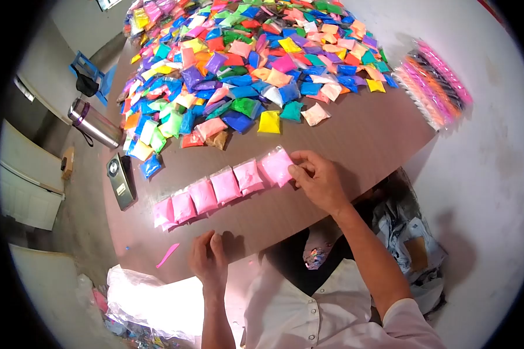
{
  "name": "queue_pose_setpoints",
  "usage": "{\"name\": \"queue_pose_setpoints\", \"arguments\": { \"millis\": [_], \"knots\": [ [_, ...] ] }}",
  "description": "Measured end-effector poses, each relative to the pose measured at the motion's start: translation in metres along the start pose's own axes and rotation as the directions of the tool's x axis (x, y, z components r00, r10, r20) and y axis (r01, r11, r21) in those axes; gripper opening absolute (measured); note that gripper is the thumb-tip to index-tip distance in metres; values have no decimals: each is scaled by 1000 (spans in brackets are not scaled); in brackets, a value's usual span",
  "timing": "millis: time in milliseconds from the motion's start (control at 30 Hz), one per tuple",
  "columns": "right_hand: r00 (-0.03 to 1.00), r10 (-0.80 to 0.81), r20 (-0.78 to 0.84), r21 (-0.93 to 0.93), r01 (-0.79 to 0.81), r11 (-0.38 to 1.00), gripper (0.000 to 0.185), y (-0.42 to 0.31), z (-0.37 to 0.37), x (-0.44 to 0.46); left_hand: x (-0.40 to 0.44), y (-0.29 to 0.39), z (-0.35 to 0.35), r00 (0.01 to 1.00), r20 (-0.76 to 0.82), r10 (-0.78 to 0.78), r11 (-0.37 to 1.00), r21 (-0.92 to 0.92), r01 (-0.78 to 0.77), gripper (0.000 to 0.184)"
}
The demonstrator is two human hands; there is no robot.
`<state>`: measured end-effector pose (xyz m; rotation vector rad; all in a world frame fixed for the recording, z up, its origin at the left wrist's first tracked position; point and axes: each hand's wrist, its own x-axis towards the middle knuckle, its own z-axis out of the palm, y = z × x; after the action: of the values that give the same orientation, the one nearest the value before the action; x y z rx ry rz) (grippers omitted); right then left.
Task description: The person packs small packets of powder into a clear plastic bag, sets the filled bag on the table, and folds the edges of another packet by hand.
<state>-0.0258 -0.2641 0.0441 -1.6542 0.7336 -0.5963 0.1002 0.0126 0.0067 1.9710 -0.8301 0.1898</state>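
A row of several small clear packets filled with pink material lies slantwise across the brown table, the packets side by side. My right hand pinches the packet at the right end between thumb and fingers. That end looks slightly raised; I cannot tell whether the packets are joined. Near the table's front edge, my left hand has its fingers curled and bent down, apart from the row. Whether anything is in its fingers is hidden. A thin pink plastic tool rests on the table to its left.
A big heap of coloured packets covers the far part of the table. A steel flask and a phone are at the left edge. Bundled packets in pink, orange and black lie at the right edge. Clear plastic hangs in front.
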Motion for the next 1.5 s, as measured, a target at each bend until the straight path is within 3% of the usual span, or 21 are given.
{"name": "queue_pose_setpoints", "arguments": {
  "millis": [267, 433, 767, 900, 1033, 1133, 1300, 1500],
  "knots": [
    [999, -12, -44, -164, 5, 986, 30, 14, 14, 8, -2, -1, 3, 1000, 7, 0, 999, 54, -1, 8],
    [979, -191, -70, -416, 146, 897, 27, 14, 19, 7, -1, 0, 3, 999, 6, 45, 994, 95, -45, 10],
    [956, -209, -206, -235, 159, 959, 29, 18, 12, -13, -6, -8, 8, 993, -24, 115, 984, 138, -110, 6],
    [927, -308, -215, -343, 223, 912, 19, 24, 2, -35, -7, -9, 6, 986, 24, 162, 962, 217, -164, 10],
    [923, -317, -217, -351, 229, 908, 16, 28, 1, -46, -9, -7, 11, 996, -8, 92, 976, 201, -89, 20],
    [907, -361, -216, -404, 254, 879, 15, 25, 6, -45, -4, -3, 10, 984, -14, 177, 966, 194, -171, 13],
    [864, -454, -217, -487, 307, 818, 15, 30, 5, -44, -3, -4, 11, 984, 2, 178, 958, 228, -174, 15],
    [882, -418, -219, -451, 289, 845, 13, 25, 7, -44, -3, 0, 9, 989, 2, 150, 966, 213, -147, 15]
  ]
}}
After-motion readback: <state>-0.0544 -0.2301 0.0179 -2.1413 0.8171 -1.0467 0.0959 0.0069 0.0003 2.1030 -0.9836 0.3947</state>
